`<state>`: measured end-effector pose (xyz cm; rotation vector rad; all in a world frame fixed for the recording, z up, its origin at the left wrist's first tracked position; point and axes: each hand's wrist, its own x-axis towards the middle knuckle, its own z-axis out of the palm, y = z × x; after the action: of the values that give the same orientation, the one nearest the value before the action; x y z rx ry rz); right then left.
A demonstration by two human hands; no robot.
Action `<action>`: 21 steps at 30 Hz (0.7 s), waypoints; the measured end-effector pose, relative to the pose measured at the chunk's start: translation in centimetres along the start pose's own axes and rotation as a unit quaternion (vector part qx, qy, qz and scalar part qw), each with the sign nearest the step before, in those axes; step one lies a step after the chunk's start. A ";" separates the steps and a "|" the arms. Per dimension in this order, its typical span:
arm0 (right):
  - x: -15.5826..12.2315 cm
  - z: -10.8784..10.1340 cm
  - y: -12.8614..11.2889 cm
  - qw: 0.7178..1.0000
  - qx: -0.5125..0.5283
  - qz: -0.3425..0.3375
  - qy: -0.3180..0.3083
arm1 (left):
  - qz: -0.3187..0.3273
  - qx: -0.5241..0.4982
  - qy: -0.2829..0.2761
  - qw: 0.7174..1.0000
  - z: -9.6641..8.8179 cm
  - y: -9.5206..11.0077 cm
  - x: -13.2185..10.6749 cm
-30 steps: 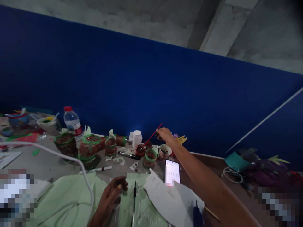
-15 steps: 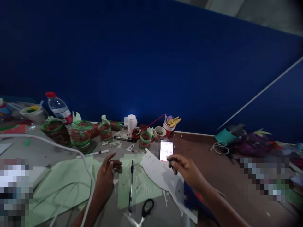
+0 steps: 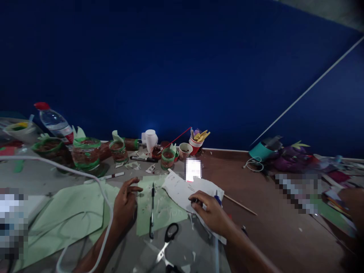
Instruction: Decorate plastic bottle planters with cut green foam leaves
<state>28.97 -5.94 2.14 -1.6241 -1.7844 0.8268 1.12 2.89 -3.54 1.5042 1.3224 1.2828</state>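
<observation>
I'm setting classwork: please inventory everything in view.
Wall: 1, blue, behind
Bottle: 1, clear, back left
Jars: 4+, brown, green, back
Pot: 1, white, back
Cups: 3+, white, red, back
Markers: 2, black, white, back
Sticks: 2, red back, tan right
Screen: 1, white, centre
Pen: 1, black, centre
Scissors: 1, black, silver, front
Cutout: 1, white, centre
Sheets: 2+, green, front
Cable: 1, white, left
Container: 1, teal, right
Bundle: 1, purple, right
Left hand, right hand: 2, bare, front
</observation>
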 end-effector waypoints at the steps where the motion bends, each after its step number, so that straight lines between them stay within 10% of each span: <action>1: 0.0 0.3 -0.2 1.000 0.000 -0.002 -0.012 | 0.001 0.007 -0.001 1.000 0.0 0.1 0.0; 12: -2.6 3.4 -3.6 0.949 -0.136 -0.163 -0.236 | 0.041 0.025 -0.034 0.998 -0.1 -1.2 0.1; 21: -4.5 5.6 -3.4 0.919 -0.237 -0.157 -0.272 | 0.044 0.061 -0.059 0.995 0.1 -0.9 -0.1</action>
<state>22.95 -11.03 1.13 -1.3896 -2.7299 0.7787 0.99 2.93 -4.47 1.7127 1.2910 1.1660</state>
